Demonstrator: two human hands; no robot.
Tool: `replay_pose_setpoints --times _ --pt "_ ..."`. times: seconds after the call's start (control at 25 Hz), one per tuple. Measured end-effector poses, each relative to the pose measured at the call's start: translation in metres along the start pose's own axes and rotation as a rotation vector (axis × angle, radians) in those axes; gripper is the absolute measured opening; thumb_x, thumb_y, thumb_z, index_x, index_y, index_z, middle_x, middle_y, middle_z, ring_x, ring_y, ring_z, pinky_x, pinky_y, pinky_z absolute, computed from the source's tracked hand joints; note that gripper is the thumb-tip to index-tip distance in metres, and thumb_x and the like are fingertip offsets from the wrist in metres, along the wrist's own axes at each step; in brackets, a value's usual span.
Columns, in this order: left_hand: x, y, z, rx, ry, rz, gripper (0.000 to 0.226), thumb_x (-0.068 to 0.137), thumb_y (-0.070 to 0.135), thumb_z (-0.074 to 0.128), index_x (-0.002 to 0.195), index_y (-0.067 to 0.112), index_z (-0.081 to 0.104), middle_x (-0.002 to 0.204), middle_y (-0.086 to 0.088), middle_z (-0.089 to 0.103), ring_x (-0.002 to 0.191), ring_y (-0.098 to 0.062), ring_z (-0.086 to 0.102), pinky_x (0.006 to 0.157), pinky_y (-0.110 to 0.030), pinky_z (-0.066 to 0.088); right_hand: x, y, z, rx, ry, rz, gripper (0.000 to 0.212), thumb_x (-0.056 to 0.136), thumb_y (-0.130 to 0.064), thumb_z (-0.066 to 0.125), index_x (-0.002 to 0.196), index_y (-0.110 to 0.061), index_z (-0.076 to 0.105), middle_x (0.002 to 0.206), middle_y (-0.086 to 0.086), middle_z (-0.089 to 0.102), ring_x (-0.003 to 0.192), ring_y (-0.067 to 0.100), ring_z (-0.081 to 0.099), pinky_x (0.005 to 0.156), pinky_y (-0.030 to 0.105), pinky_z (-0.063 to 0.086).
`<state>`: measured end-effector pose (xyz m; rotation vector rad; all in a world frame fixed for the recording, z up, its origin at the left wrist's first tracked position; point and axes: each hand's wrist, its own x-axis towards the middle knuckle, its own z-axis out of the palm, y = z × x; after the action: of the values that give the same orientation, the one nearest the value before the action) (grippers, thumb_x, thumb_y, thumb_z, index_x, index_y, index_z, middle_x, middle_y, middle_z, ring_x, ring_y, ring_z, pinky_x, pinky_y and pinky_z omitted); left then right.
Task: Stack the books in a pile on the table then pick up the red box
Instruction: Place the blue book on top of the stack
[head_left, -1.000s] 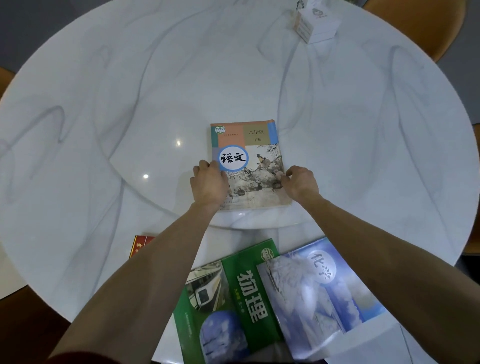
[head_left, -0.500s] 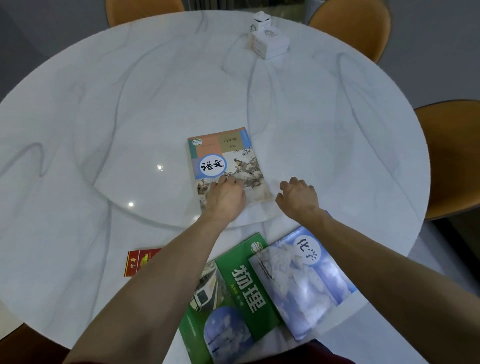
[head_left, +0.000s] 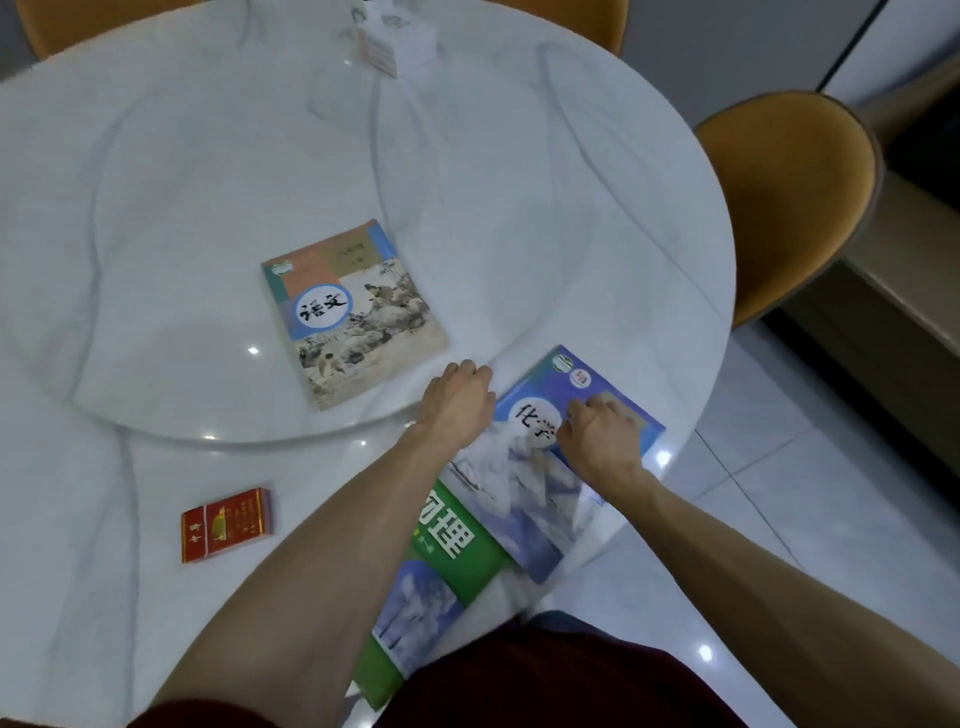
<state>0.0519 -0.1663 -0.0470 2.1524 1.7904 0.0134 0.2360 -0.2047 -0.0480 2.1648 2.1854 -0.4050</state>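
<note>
A beige book with a blue circle (head_left: 353, 312) lies alone on the raised round disc of the white marble table (head_left: 156, 208). At the near edge a blue book (head_left: 530, 483) lies slanted on top of a green book (head_left: 447, 545). My left hand (head_left: 457, 402) sits with curled fingers against the blue book's left edge; whether it grips is hidden. My right hand (head_left: 602, 439) rests on the blue cover near its far right corner, fingers bent down onto it. The red box (head_left: 226, 525) lies flat on the table, left of my left forearm and apart from both hands.
A small white box (head_left: 395, 47) stands at the far side of the table. Orange chairs (head_left: 789, 192) stand at the right and behind the table. Beyond the table's right edge the tiled floor (head_left: 805, 493) shows. My dark red clothing fills the bottom of the view.
Both hands have let go of the beige book and drawn back to the right, onto the blue book. The view has swung right, so the red box shows in full.
</note>
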Motion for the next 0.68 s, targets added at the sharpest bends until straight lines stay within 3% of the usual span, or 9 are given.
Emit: replay_pose_setpoints --times 0.24,0.36,0.48,0.6,0.68 --pt "0.0 0.016 0.03 -0.068 -0.118 -0.046 0.038 0.095 0.027 0.045 0.123 0.002 0.049 0.12 -0.023 0.053 0.11 -0.037 0.048 0.094 -0.045 0.043 -0.052 0.035 0.031 0.191 -0.081 0.265 0.026 0.093 -0.026 0.044 0.111 -0.009 0.05 0.113 0.015 0.053 0.096 0.032 0.054 0.078 0.043 0.053" --pt "0.003 0.019 0.035 -0.236 -0.106 -0.127 0.036 0.093 0.022 0.049 0.123 0.0 0.051 0.121 -0.024 0.052 0.108 -0.038 0.052 0.092 -0.041 0.045 -0.064 0.034 0.036 0.51 -0.056 0.487 0.03 0.091 -0.022 0.051 0.115 -0.005 0.047 0.113 0.02 0.052 0.092 0.035 0.057 0.072 0.035 0.049" --pt "0.006 0.018 0.033 -0.485 -0.114 -0.226 0.029 0.091 0.013 0.052 0.118 0.004 0.057 0.114 -0.019 0.064 0.1 -0.033 0.06 0.082 -0.033 0.046 -0.066 0.023 0.039 0.798 -0.035 0.665 0.038 0.087 -0.014 0.056 0.12 -0.001 0.044 0.115 0.024 0.053 0.096 0.038 0.058 0.078 0.04 0.05" --pt "0.005 0.017 0.027 -0.721 -0.091 -0.285 0.025 0.091 0.011 0.052 0.115 0.011 0.06 0.082 -0.01 0.064 0.065 -0.022 0.056 0.057 -0.025 0.043 -0.067 0.017 0.039 0.93 -0.017 0.779 0.034 0.087 -0.013 0.054 0.116 0.001 0.045 0.115 0.024 0.052 0.088 0.033 0.054 0.075 0.038 0.048" --pt "0.001 0.017 0.021 -0.862 -0.068 -0.295 0.023 0.091 0.012 0.053 0.113 0.016 0.06 0.071 0.0 0.059 0.056 -0.013 0.05 0.049 -0.022 0.039 -0.064 0.017 0.038 0.993 -0.009 0.822 0.03 0.087 -0.013 0.055 0.113 0.0 0.046 0.113 0.023 0.054 0.084 0.029 0.051 0.072 0.035 0.046"
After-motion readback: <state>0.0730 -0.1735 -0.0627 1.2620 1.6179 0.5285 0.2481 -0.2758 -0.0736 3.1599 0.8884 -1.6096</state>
